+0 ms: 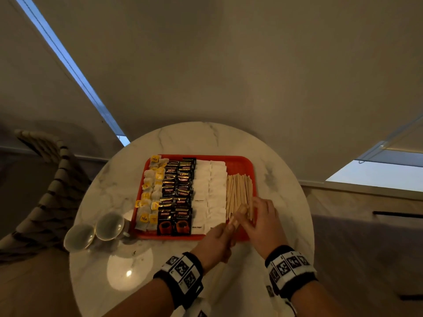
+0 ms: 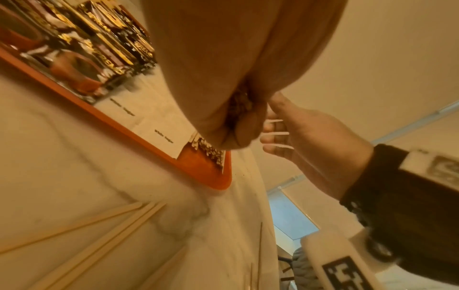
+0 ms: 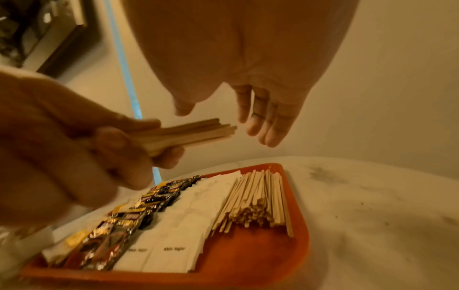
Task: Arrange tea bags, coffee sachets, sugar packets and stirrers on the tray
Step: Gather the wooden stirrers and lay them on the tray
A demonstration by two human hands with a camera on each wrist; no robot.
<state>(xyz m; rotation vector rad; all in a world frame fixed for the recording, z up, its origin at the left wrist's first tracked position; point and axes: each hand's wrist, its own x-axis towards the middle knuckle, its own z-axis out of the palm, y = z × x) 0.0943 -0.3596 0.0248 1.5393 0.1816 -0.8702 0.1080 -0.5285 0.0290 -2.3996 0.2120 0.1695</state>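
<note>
A red tray on the marble table holds a column of tea bags at the left. Beside them lie black coffee sachets, then white sugar packets, then a pile of wooden stirrers at the right. My left hand grips a small bundle of stirrers over the tray's near right corner. My right hand hovers just beyond the bundle's tips with straight fingers and holds nothing. The tray has bare room in front of the pile.
Two upturned glass cups stand left of the tray. Loose stirrers lie on the round table near me. A woven chair is at the left, a cabinet at the right.
</note>
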